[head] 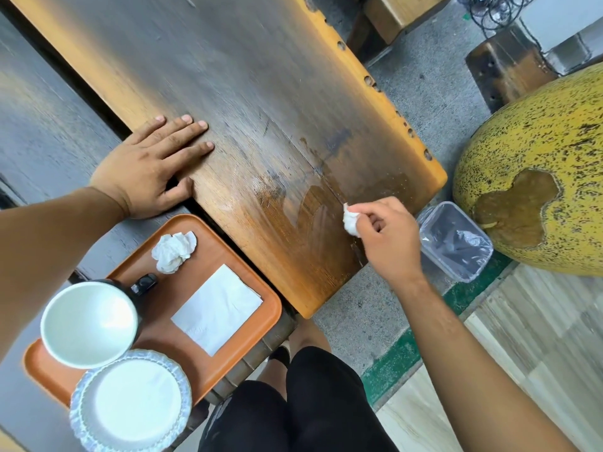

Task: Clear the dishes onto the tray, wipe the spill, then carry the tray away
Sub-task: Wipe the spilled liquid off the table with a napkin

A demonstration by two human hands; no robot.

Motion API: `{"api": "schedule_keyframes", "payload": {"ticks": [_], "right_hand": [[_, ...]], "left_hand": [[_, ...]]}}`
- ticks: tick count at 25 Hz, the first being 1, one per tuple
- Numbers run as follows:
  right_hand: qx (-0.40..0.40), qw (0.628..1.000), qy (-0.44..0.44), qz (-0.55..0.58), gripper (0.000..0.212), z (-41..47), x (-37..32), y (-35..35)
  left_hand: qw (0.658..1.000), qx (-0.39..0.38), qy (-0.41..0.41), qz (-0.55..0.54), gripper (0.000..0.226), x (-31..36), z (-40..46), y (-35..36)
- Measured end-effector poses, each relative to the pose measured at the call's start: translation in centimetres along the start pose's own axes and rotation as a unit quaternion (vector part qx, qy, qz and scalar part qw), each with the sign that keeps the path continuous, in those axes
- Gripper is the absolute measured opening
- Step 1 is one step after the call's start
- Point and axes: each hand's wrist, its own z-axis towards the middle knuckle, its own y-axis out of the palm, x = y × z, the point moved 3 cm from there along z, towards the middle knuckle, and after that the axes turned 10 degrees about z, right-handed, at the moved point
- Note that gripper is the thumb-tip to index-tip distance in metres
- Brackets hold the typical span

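Nearest the viewer, at the lower left, an orange tray (248,321) sits at the table's near edge with the cleared dishes on it: a white paper plate (130,404) with a fluted rim overhangs the tray's near corner, and a black mug (89,324) with a white inside stands just beyond it, touching or overlapping the plate's rim. Beside the mug lies a flat, folded white napkin (217,309), and past that a crumpled tissue (174,251) rests near the tray's far corner. Black shorts (293,409) fill the bottom centre. Farther out, the right hand (386,238) pinches a small wad of white tissue (350,221) between thumb and fingertips, held at the near edge of the wooden table (228,76), at the edge of the wet spill (313,203), a glossy dark patch spreading across the board. The left hand (153,168) lies flat and open, fingers spread, palm down on the table's left edge just beyond the tray. To the right, on the floor, a clear plastic bin (456,243) stands beside a large speckled yellow seat (538,177).
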Motion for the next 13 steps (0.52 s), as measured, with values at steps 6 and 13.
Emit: {"api": "schedule_keyframes", "payload": {"ticks": [6, 13], "right_hand": [[-0.11, 0.991, 0.014, -0.076, 0.016, -3.8, 2.1, -0.8], [-0.028, 0.995, -0.025, -0.09, 0.021, -1.0, 1.7, -1.2]], "left_hand": [[1.0, -0.002, -0.004, 0.002, 0.068, 0.0, -0.1, 0.0], [1.0, -0.013, -0.01, 0.012, 0.068, 0.2, 0.0, -0.1]]}}
